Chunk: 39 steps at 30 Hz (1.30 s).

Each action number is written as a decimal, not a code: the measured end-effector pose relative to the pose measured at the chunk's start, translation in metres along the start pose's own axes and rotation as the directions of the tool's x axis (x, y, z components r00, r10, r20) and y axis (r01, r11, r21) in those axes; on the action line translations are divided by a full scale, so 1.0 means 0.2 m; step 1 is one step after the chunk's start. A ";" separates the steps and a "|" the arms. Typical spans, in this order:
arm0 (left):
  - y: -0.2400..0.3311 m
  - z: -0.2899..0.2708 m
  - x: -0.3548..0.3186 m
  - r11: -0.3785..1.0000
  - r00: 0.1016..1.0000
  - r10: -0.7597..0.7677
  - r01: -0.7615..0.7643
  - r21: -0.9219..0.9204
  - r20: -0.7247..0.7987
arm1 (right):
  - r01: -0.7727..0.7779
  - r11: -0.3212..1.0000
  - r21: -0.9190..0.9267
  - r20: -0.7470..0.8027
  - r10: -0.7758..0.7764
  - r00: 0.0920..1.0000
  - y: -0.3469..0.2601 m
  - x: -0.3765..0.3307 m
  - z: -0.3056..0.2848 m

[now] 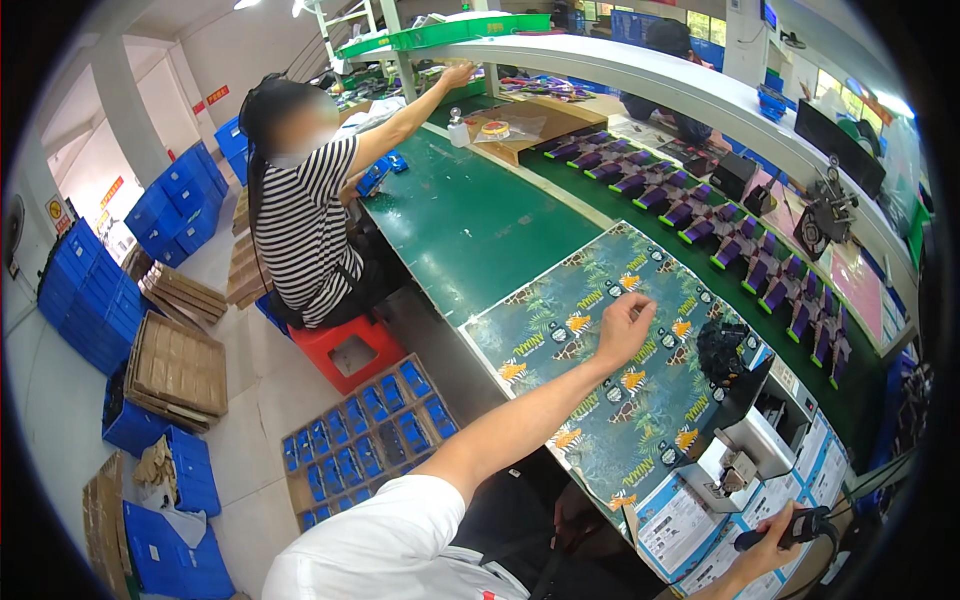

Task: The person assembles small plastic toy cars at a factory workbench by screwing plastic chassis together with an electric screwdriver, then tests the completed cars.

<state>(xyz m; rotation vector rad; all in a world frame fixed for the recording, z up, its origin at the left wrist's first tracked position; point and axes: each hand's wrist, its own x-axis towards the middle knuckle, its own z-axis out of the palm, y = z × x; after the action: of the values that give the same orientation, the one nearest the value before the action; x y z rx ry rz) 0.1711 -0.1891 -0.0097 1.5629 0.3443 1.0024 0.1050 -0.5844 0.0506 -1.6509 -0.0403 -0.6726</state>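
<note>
While the left hand (625,325) is pressing down, fingers curled, on a printed mat (600,360) at the centre of the frame, the right hand (775,545) is closing around a black tool (790,527) at the lower right edge. Whether the left hand is pinching anything between its fingers cannot be told. The mat, dark with leaf and tiger patterns, is lying on a green bench (460,220) that is running from the upper middle down to the right. Just right of the mat, a small grey machine (750,450) is sitting above a row of blue-and-white sheets (680,520). Rows of purple parts (720,235) are lining the conveyor (860,380) across the upper right. At upper left, a co-worker in a striped shirt (305,225), seated on a red stool (345,350), is reaching a hand (458,73) up to a green shelf (440,32). Blue crates (95,295) are standing stacked along the left edge, with cardboard trays (180,365) beside them. A tray of blue pieces (365,435) is lying on the floor at lower left of centre, near the wearer's white sleeve (370,550).
</note>
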 end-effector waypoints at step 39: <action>0.03 -0.01 -0.07 0.984 0.949 -0.003 -0.053 0.172 0.315 | 0.021 0.945 0.326 -0.030 -0.011 0.999 -0.02 0.19 0.11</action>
<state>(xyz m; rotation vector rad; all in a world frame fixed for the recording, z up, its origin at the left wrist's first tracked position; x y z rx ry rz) 0.1595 -0.1997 -0.0096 1.8624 0.1953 0.7398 0.1429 -0.5758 0.0700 -1.3234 -0.1384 -0.6623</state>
